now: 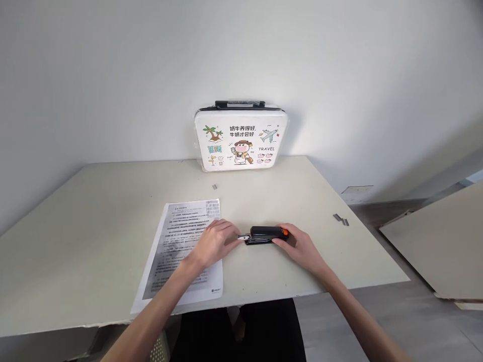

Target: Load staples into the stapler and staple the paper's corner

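Note:
A black stapler (266, 233) with an orange part at its right end lies on the table between my hands. My right hand (300, 247) is closed round its right end. At the stapler's left end, my left hand (217, 242) pinches the metal piece (244, 237) that sticks out, with the fingers pressed together. Under my left hand and forearm lies a printed sheet of paper (177, 246), partly covered by them.
A white case (241, 141) with cartoon prints stands at the table's (113, 211) back edge against the wall. One small staple strip (215, 186) lies in front of it; other staple strips (341, 219) lie near the right edge.

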`<state>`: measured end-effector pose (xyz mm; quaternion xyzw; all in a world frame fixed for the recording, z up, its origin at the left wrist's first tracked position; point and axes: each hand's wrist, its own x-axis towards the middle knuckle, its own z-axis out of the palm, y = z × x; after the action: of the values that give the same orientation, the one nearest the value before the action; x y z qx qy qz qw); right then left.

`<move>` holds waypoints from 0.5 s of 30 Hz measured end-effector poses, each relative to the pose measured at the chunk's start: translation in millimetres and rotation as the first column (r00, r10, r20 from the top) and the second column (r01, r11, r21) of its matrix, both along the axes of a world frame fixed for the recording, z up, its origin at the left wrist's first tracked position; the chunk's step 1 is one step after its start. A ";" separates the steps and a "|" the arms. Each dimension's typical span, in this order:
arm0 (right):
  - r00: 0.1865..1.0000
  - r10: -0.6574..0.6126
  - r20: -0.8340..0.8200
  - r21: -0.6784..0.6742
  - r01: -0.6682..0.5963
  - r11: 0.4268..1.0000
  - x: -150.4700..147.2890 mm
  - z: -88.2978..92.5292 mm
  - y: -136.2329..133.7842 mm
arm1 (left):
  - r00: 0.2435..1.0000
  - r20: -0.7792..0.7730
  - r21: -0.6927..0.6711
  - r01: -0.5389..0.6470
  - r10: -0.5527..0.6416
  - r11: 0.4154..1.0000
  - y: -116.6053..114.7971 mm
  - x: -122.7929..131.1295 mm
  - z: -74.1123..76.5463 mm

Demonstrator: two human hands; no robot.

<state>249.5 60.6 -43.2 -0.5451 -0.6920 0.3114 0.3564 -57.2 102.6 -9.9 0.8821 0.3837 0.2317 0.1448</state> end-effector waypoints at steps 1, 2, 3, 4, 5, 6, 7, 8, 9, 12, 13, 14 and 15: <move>1.000 -0.005 -0.002 -0.005 0.005 1.000 -0.2 0.0 -0.2 | 1.000 -0.011 -0.015 0.005 -0.005 1.000 -0.1 -6.9 2.8; 1.000 -0.010 -0.005 -0.010 0.010 1.000 -0.3 0.1 -0.4 | 0.999 -0.028 -0.038 0.015 -0.016 0.999 0.9 -13.1 6.2; 1.000 -0.016 -0.008 -0.013 0.016 1.000 -0.5 0.5 -0.8 | 0.998 -0.051 -0.068 0.031 -0.035 0.997 3.4 -18.5 10.1; 1.000 -0.023 -0.011 -0.015 0.023 1.000 -0.6 1.0 -1.2 | 0.996 -0.073 -0.101 0.043 -0.050 0.994 8.0 -22.8 14.2; 0.999 -0.030 -0.014 -0.016 0.029 0.999 -0.8 1.5 -1.6 | 0.994 -0.090 -0.133 0.044 -0.057 0.990 15.2 -25.9 18.3; 0.999 -0.034 -0.017 -0.018 0.033 0.999 -1.0 2.0 -1.9 | 0.993 -0.107 -0.154 0.032 -0.049 0.988 25.2 -28.0 21.9; 0.999 -0.035 -0.018 -0.020 0.035 0.999 -1.2 2.4 -2.2 | 0.993 -0.114 -0.154 -0.016 -0.002 0.988 38.2 -29.2 24.6; 0.999 -0.036 -0.020 -0.024 0.035 0.999 -1.4 2.6 -2.3 | 0.991 -0.120 -0.138 -0.077 0.061 0.987 53.7 -29.7 26.1; 0.999 -0.037 -0.020 -0.027 0.036 0.999 -1.6 2.7 -2.4 | 0.978 -0.140 -0.081 -0.166 0.154 0.983 71.2 -29.8 26.4; 0.999 -0.038 -0.021 -0.038 0.038 0.999 -2.3 2.5 -2.1 | 0.911 -0.204 0.036 -0.358 0.358 0.933 127.1 -30.3 20.7; 0.999 -0.039 -0.022 -0.041 0.039 0.998 -2.4 2.4 -1.9 | 0.897 -0.221 0.047 -0.382 0.383 0.923 144.1 -31.2 17.5; 0.999 -0.040 -0.024 -0.045 0.038 0.998 -2.5 2.3 -1.7 | 0.887 -0.239 0.052 -0.393 0.394 0.918 159.2 -32.7 14.2; 0.999 -0.039 -0.025 -0.049 0.038 0.998 -2.5 2.2 -1.6 | 0.881 -0.260 0.053 -0.395 0.394 0.917 171.9 -34.8 11.2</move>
<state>247.0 59.0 -41.0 -0.5628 -0.6689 0.3281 0.3581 -92.1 274.5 1.3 0.8084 0.5711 0.1359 0.0426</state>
